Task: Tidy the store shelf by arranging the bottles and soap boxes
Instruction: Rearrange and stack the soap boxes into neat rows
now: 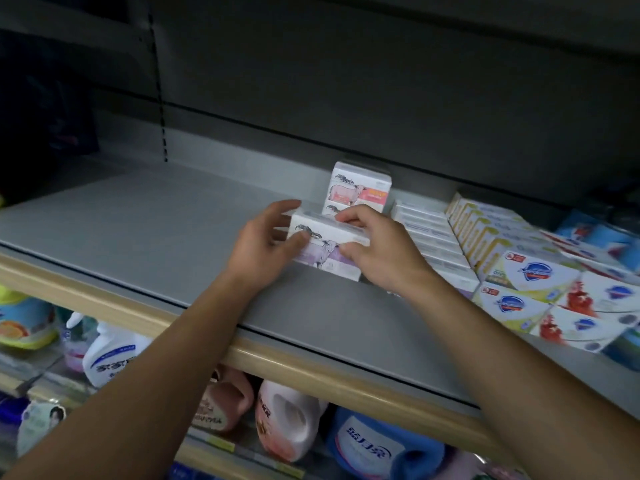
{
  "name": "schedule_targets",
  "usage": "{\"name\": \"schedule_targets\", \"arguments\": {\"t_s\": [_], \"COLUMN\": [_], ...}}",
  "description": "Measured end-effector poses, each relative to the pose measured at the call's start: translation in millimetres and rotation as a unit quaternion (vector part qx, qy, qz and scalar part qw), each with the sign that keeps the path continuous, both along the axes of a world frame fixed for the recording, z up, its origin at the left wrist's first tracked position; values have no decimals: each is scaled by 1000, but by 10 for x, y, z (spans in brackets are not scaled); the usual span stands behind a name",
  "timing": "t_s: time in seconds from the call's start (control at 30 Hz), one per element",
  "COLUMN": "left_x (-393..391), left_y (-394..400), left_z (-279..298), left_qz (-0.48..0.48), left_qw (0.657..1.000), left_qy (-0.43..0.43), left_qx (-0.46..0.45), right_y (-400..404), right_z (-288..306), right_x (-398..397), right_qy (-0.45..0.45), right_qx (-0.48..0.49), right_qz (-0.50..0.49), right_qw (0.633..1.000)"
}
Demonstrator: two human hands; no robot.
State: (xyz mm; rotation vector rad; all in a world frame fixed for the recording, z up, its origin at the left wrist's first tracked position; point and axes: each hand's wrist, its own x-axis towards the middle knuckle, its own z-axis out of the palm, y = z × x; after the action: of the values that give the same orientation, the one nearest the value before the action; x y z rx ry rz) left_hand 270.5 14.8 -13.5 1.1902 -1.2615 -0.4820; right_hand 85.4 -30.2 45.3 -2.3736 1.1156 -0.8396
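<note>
A white soap box with a purple goat picture (327,249) stands on the grey shelf (145,237) in the middle of the view. My left hand (266,247) grips its left end, thumb on the front face. My right hand (377,247) holds its right end, fingers over the top edge. Behind it rises a stack of matching white boxes with pink goat labels (360,188). To the right lie rows of white soap boxes (433,237) and yellow-and-white shield-logo boxes (512,271).
The shelf's left half is bare up to its tan front edge (311,368). Red-marked boxes (595,306) and blue packs (595,233) sit far right. Below the shelf stand detergent bottles: white (107,358), pink (291,420) and blue (377,445).
</note>
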Motion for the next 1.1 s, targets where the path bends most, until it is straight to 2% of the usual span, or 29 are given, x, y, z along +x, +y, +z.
{"name": "schedule_targets", "arguments": {"t_s": [0.17, 0.33, 0.47, 0.53, 0.63, 0.67, 0.73, 0.8, 0.9, 1.0, 1.1], "left_x": [-94, -189, -149, -114, -111, -117, -116, -107, -174, -290, -416], "left_y": [40, 74, 81, 88, 80, 77, 79, 88, 95, 55, -47], "left_z": [39, 63, 64, 72, 51, 46, 50, 63, 105, 251, 508], "left_qz": [-89, -149, -161, -172, -169, -164, -163, -179, -182, -166, -189], "left_qw": [996, 969, 954, 947, 952, 955, 956, 948, 954, 971, 972], "left_qy": [2, 185, 213, 218, 189, 176, 169, 182, 142, 78, 63], "left_qx": [11, 61, 134, 160, 173, 175, 178, 188, 193, 154, 120], "right_y": [111, 164, 189, 204, 216, 223, 231, 242, 267, 279, 181], "right_z": [-17, 18, -60, -126, -188, -206, -240, -239, -146, -17, 140], "right_x": [-206, -353, -410, -418, -408, -407, -410, -438, -516, -601, -791], "right_qy": [-68, 42, 0, -75, -176, -191, -207, -185, -73, -11, 30], "right_qx": [-23, -56, -64, 15, 210, 249, 264, 212, 64, -74, -134], "right_qz": [9, 67, 35, -6, -46, -47, -35, -29, -1, 47, 28], "right_qw": [997, 995, 997, 997, 961, 948, 941, 959, 995, 996, 990]}}
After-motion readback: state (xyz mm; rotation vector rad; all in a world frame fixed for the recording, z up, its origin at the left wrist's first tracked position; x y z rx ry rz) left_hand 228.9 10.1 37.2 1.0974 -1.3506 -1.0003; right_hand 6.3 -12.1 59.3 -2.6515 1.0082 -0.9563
